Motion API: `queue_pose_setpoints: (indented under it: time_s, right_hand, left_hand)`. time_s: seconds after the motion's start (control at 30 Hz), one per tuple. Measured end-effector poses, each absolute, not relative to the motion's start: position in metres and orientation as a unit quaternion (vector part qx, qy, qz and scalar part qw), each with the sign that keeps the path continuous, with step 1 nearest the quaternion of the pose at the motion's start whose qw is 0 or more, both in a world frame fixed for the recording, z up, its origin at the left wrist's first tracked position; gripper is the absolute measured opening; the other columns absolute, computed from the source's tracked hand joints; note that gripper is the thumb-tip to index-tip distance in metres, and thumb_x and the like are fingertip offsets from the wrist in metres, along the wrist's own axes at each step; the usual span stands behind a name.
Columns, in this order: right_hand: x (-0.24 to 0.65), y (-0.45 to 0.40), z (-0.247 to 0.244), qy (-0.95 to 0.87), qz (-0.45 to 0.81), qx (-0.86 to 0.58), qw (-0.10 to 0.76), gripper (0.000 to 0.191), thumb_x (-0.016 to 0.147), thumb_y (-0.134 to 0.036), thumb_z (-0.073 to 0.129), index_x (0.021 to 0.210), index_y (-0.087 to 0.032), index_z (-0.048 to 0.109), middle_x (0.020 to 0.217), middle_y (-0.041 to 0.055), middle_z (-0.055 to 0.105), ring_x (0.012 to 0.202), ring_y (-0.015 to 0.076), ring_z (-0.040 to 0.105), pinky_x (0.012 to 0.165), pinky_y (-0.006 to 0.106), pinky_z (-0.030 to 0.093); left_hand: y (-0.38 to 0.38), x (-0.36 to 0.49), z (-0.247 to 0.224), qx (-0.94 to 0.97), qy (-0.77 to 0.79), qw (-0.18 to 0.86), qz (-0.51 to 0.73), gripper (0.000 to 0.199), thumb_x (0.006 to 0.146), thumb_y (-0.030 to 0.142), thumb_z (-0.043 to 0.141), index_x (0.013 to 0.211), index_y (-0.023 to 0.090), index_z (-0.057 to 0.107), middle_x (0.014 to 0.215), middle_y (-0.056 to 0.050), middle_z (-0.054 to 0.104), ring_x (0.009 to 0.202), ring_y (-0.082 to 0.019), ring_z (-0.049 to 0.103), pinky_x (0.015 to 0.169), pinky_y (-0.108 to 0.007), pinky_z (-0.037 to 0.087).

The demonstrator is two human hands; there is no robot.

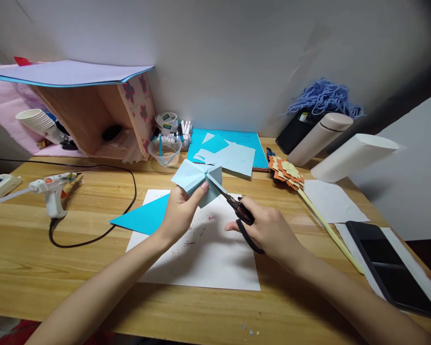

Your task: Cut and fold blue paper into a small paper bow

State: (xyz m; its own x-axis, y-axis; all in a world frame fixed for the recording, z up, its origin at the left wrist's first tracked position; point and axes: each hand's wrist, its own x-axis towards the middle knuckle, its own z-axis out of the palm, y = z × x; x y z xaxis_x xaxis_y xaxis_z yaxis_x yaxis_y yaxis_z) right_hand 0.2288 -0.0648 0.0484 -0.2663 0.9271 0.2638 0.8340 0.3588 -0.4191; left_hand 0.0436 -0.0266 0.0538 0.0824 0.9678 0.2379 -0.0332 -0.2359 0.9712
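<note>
My left hand (181, 211) pinches a folded piece of light blue paper (188, 173), thumb on top, above the middle of the desk. A pair of scissors (244, 212) with black handles is in my right hand (273, 227), fingers in the loops. The blades point up and left, reaching to the paper's centre beside my left thumb. Beneath both hands lies a white sheet (204, 268) with small coloured marks. A brighter blue piece of paper (143, 214) sticks out to the left, partly hidden behind my left hand.
A glue gun (53, 191) with its black cord (104, 235) lies at left. Behind stand an open box (138, 108), a clear plastic cup (165, 152) and blue sheets with paper scraps (237, 158). On the right are a paper flower (287, 173), a tumbler (321, 136) and a phone (388, 268).
</note>
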Motion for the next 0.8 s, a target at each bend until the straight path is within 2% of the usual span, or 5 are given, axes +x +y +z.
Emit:
queue_pose_setpoints:
  time_s: [0.13,0.4,0.8]
  right_hand:
    - [0.228,-0.067,0.043,-0.797,0.037,-0.556,0.234,0.042,0.081,-0.061,0.045,0.069,-0.021,0.043,0.052,-0.0030,0.055,0.040,0.0101,0.046,0.042,0.020,0.026]
    - [0.226,-0.070,0.036,-0.792,-0.113,-0.550,0.239,0.050,0.083,-0.063,0.037,0.071,-0.017,0.050,0.053,0.0000,0.054,0.041,0.0104,0.046,0.043,0.022,0.024]
    - [0.227,-0.070,0.038,-0.784,-0.175,-0.549,0.230,0.053,0.086,-0.063,0.031,0.068,-0.017,0.049,0.053,-0.0006,0.050,0.041,0.0097,0.043,0.043,0.023,0.022]
  left_hand:
    - [-0.028,0.044,0.052,0.580,0.438,0.415,0.546,0.028,0.079,0.036,0.059,0.096,0.015,0.066,0.100,-0.007,0.069,0.092,-0.020,0.063,0.078,-0.029,0.051]
    - [-0.034,0.041,0.057,0.631,0.474,0.310,0.530,0.021,0.077,0.032,0.061,0.067,0.014,0.065,0.063,-0.002,0.064,0.062,-0.014,0.059,0.055,-0.023,0.046]
    - [-0.036,0.042,0.058,0.654,0.478,0.266,0.521,0.022,0.078,0.031,0.060,0.064,0.015,0.066,0.061,-0.002,0.066,0.060,-0.014,0.059,0.058,-0.024,0.047]
